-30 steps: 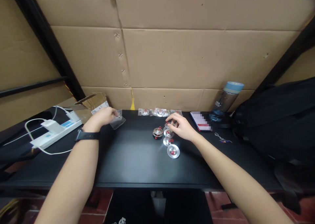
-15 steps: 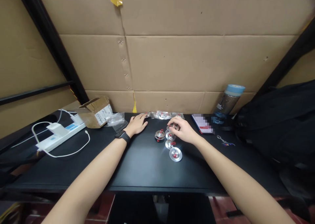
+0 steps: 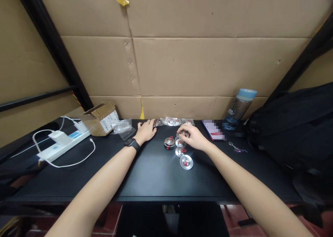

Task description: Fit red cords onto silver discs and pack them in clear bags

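My right hand (image 3: 191, 136) is closed in a pinch on a small metal finger cymbal (image 3: 180, 134), mostly hidden behind the fingers, at the far end of a row. Below it in the row lie a cymbal (image 3: 179, 143), another with a red loop (image 3: 179, 152) and, nearest me, a face-up one (image 3: 186, 162). To the left sits a stacked pair of cymbals (image 3: 169, 142) with red loops. My left hand (image 3: 146, 130), fingers apart, rests on the table beside the left end of the cymbals in clear plastic wrap (image 3: 170, 121).
A small cardboard box (image 3: 102, 117), crumpled clear plastic (image 3: 123, 127) and a white power strip (image 3: 65, 145) with cables lie left. A phone (image 3: 213, 130), a water bottle (image 3: 240, 108), a small charm (image 3: 238, 148) and a black bag (image 3: 283, 136) are right. A cardboard wall (image 3: 182, 67) closes the back.
My left hand has shifted slightly right, its fingers drawn in a little more. The right hand keeps its pinch at the same place. The view has moved slightly.
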{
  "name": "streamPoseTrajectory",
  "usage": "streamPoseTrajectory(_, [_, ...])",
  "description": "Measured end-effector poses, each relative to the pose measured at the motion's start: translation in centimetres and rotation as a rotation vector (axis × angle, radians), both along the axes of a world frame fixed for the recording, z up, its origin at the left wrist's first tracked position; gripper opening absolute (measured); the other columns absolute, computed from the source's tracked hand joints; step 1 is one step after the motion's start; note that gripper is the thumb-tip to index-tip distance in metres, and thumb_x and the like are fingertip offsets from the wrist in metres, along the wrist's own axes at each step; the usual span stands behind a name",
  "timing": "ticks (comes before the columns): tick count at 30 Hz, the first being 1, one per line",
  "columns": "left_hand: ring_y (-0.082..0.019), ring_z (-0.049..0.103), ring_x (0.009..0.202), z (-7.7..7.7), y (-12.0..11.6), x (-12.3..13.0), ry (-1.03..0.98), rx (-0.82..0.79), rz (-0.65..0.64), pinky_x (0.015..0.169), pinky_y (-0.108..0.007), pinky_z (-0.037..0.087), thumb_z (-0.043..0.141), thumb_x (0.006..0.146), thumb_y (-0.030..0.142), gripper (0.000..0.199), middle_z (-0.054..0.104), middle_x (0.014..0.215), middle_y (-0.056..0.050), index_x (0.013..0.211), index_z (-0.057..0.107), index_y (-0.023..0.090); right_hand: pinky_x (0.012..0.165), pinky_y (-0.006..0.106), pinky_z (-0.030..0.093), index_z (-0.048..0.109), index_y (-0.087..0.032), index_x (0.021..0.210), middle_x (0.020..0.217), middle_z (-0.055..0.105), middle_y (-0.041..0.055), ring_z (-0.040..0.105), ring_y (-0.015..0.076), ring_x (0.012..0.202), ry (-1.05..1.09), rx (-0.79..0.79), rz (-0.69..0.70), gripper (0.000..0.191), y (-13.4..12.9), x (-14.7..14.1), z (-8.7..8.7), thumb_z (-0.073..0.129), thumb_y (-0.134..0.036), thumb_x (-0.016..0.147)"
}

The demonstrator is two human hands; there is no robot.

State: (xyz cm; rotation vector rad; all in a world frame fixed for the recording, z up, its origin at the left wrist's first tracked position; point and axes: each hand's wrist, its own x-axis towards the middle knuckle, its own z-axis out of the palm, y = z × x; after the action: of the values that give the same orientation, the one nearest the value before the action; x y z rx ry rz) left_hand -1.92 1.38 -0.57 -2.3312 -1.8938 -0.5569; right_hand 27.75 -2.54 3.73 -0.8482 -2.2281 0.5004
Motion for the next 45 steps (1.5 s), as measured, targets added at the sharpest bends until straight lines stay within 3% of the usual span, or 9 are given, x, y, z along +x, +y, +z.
streamPoseTrajectory(5, [-0.030,0.065,0.114,1.1,-1.1,-0.1,-0.010,0.039,-0.012,0.098,-0.046,0.036,0.042,0.102,0.032,0.034,0.071,0.124,-0.015,0.127,0.062,0.023,0.070,0.029,0.050,0.070,-0.020,0.098,0.101,0.063,0.0054,0.061,0.0132,0.075,0.003,-0.013,-0.020,0.013,0.1,0.2,0.0,0.064,-0.017,0.087])
streamPoseTrajectory(10, [-0.027,0.071,0.105,2.6,-2.0,-0.7,-0.098,0.114,-0.019,0.093,-0.038,0.042,0.042,0.104,0.035,0.034,0.077,0.114,-0.011,0.117,0.070,0.023,0.070,0.028,0.050,0.070,-0.020,0.098,0.101,0.063,0.0047,0.061,0.0120,0.073,0.011,-0.007,-0.025,0.013,0.3,0.6,0.1,0.063,-0.017,0.088])
streamPoseTrajectory(15, [-0.024,0.072,0.103,4.7,-4.2,1.3,-0.400,0.204,-0.253,0.089,-0.031,0.050,0.051,0.101,0.043,0.035,0.077,0.116,-0.006,0.116,0.075,0.023,0.069,0.028,0.051,0.068,-0.019,0.102,0.102,0.064,0.0055,0.062,0.0121,0.073,0.048,-0.026,-0.024,0.014,0.1,0.2,0.1,0.064,-0.023,0.089])
streamPoseTrajectory(19, [-0.022,0.073,0.094,5.6,-6.3,4.1,-0.498,0.127,-0.397,0.083,-0.031,0.054,0.057,0.098,0.043,0.031,0.078,0.112,-0.005,0.111,0.078,0.024,0.064,0.027,0.053,0.062,-0.020,0.123,0.111,0.067,0.0078,0.065,0.0132,0.073,0.118,-0.104,-0.016,0.038,-0.3,-0.1,0.3,0.069,-0.031,0.087])
streamPoseTrajectory(25, [-0.025,0.076,0.090,5.1,-7.3,6.0,-0.589,0.043,-0.417,0.082,-0.033,0.058,0.066,0.093,0.042,0.024,0.080,0.103,-0.003,0.102,0.081,0.026,0.060,0.025,0.050,0.068,-0.020,0.114,0.080,0.070,0.0012,0.063,0.0141,0.064,0.070,-0.257,0.049,0.035,-0.7,-0.1,0.5,0.072,-0.042,0.087])
streamPoseTrajectory(30, [-0.023,0.077,0.082,4.7,-7.3,6.2,-0.649,0.081,-0.373,0.077,-0.031,0.059,0.072,0.088,0.039,0.019,0.081,0.092,-0.001,0.093,0.082,0.025,0.061,0.026,0.051,0.073,-0.019,0.101,0.082,0.073,0.0030,0.064,0.0150,0.066,0.093,-0.343,0.088,0.033,-0.5,-0.2,0.1,0.066,-0.049,0.091])
streamPoseTrajectory(36, [-0.023,0.076,0.085,4.9,-7.6,6.4,-0.681,0.145,-0.358,0.079,-0.032,0.057,0.069,0.090,0.038,0.018,0.081,0.094,-0.002,0.091,0.081,0.023,0.061,0.027,0.049,0.074,-0.019,0.092,0.074,0.072,0.0017,0.064,0.0153,0.063,0.084,-0.292,0.075,0.025,-0.4,-0.2,0.0,0.065,-0.043,0.092])
streamPoseTrajectory(45, [-0.022,0.074,0.085,4.6,-7.4,6.2,-0.678,0.157,-0.367,0.081,-0.033,0.057,0.066,0.092,0.042,0.024,0.080,0.095,-0.003,0.092,0.079,0.022,0.067,0.029,0.048,0.077,-0.020,0.086,0.083,0.076,0.0040,0.066,0.0175,0.072,0.079,-0.110,-0.021,0.019,-0.9,-0.1,1.1,0.066,-0.035,0.091])
